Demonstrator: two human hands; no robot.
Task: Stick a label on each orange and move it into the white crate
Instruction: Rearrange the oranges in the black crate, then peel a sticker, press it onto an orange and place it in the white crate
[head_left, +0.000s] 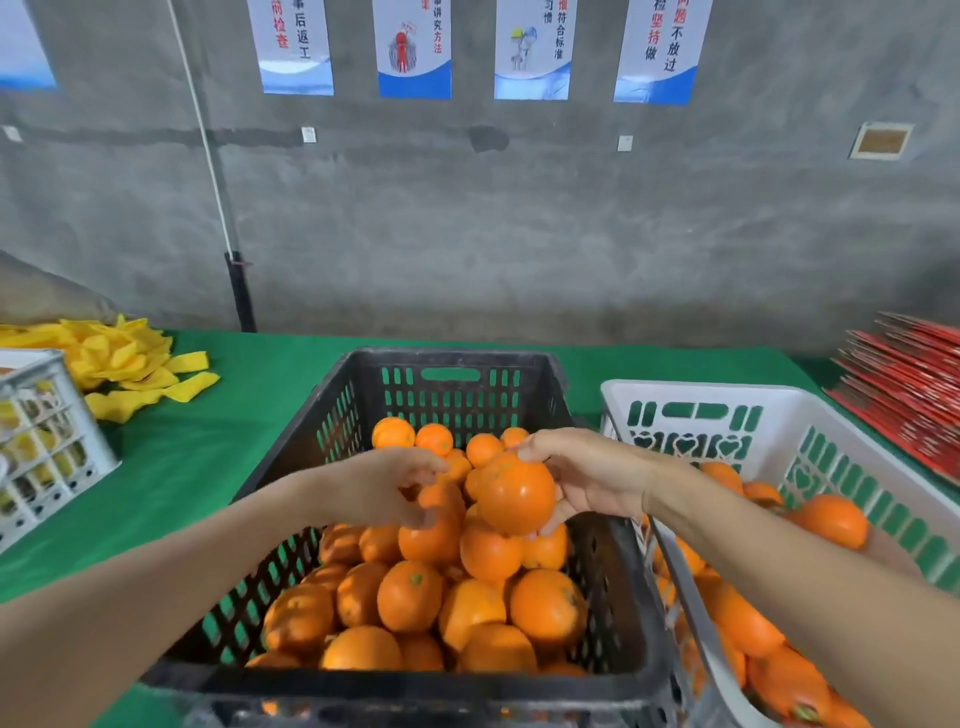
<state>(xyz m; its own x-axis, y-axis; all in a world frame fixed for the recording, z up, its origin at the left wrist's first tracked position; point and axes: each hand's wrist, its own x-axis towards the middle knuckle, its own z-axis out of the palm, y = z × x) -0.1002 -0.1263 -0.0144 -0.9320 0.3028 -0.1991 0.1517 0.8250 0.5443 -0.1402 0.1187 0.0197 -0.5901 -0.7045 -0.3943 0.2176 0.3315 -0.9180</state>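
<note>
Over the black crate (311, 441), the right hand (587, 483) had its fingers wrapped round one orange (514, 493), above the heap! The left hand (395, 483) hung beside it, fingers bent. Holding anything? Couldn't tell. The white crate (831, 415) stood against the black crate's right side.

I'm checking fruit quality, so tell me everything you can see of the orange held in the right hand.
The orange is round, smooth-skinned and bright orange with a slight sheen; no label shows on its visible side. The right hand grips it from the right, fingers over its top and underneath, above the heaped oranges in the black crate. The left hand hovers close; contact is unclear.
</note>
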